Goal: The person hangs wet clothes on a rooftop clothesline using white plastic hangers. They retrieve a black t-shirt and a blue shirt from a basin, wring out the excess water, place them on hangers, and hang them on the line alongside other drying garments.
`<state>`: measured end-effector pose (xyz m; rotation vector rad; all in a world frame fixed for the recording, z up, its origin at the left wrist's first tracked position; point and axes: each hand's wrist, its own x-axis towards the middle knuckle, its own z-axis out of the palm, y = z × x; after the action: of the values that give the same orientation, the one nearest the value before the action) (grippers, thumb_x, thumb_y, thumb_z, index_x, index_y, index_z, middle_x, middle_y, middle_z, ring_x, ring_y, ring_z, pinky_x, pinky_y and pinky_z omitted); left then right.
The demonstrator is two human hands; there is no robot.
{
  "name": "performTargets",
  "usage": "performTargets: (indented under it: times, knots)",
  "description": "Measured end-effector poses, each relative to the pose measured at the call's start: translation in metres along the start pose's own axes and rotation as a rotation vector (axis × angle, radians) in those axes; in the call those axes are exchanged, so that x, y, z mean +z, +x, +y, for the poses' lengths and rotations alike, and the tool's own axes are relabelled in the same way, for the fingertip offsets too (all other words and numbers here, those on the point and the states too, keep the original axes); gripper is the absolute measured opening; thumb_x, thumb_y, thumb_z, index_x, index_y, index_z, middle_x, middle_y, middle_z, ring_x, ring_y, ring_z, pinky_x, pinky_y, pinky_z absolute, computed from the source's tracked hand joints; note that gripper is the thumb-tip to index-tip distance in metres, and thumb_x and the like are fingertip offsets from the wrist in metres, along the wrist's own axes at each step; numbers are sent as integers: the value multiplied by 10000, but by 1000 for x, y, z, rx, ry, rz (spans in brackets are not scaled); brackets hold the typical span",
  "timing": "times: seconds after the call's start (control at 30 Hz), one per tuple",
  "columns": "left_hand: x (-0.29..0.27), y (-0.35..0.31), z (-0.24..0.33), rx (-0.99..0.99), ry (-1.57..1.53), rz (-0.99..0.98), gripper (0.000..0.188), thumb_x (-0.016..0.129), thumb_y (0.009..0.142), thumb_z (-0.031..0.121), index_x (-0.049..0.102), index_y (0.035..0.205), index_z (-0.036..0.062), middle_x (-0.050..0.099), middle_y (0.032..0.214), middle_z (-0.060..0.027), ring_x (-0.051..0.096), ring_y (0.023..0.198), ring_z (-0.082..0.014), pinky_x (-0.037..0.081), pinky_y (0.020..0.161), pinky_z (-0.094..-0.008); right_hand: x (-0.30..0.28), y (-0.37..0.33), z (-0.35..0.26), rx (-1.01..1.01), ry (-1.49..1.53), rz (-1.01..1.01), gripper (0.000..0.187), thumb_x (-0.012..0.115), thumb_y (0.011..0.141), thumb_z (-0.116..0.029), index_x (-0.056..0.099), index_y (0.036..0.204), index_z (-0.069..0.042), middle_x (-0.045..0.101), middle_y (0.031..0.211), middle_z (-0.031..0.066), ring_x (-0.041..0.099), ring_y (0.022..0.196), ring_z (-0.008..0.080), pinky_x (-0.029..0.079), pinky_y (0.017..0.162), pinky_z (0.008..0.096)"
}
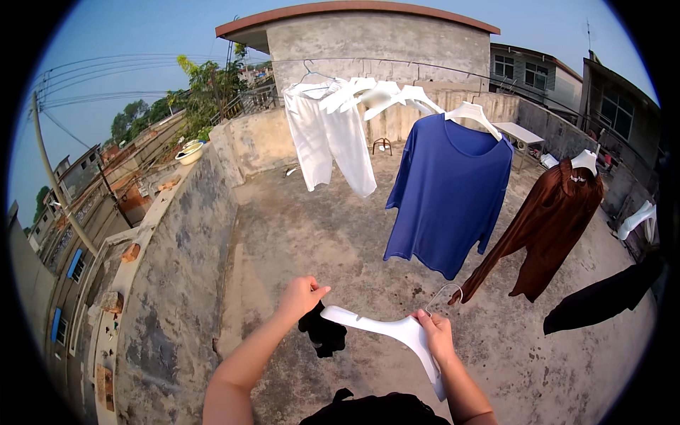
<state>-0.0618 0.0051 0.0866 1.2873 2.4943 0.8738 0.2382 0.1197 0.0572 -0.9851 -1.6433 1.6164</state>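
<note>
My right hand (435,334) grips a white plastic clothes hanger (386,327) close to the base of its metal hook. The hanger tilts, one arm reaching left toward my other hand and the other pointing down beside my right forearm. My left hand (301,296) is closed, with a small bunched black garment (324,331) hanging just below it, partly behind the hanger's left tip. Its kind does not show. Ahead of me, a blue long-sleeved top (450,195) hangs on a white hanger, and to its right a brown garment (559,223) hangs on another.
White trousers (327,131) and several white hangers (407,97) hang along a wire farther off. At right are a black garment (602,301) and a small table (519,132). A concrete parapet (173,283) with bricks and a basin (190,151) runs along the left.
</note>
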Motion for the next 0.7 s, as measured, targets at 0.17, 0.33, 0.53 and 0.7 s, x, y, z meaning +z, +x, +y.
performTargets:
  times: [0.17, 0.33, 0.53, 0.7]
  knots:
    - [8, 3, -16, 75, 12, -160, 212, 599, 735, 11, 572, 941, 56, 630, 779, -157, 618, 754, -293, 477, 666, -385, 20, -11, 10, -239, -331, 38, 308, 561, 923, -314, 715, 895, -49, 626, 650, 117, 577, 547, 192, 446, 538, 315]
    - [13, -18, 25, 172, 135, 105, 201, 636, 757, 76, 559, 941, 48, 625, 735, -178, 619, 747, -357, 480, 670, -414, 49, -17, 17, -449, -536, 79, 284, 566, 913, -284, 699, 850, -41, 570, 637, 154, 563, 567, 309, 432, 539, 377]
    - [18, -43, 61, 149, -9, -41, 191, 652, 798, 177, 583, 830, 1, 626, 740, -190, 620, 726, -375, 483, 623, -437, 83, -8, 19, -613, -492, 228, 259, 600, 884, -239, 650, 728, -38, 545, 611, 145, 549, 577, 327, 419, 519, 403]
    - [4, -59, 87, 553, 69, 70, 176, 668, 757, 168, 587, 770, 13, 627, 885, -134, 603, 930, -311, 495, 700, -410, 69, 3, -13, -731, -318, 274, 211, 601, 871, -169, 640, 716, -32, 514, 575, 129, 523, 553, 300, 405, 503, 393]
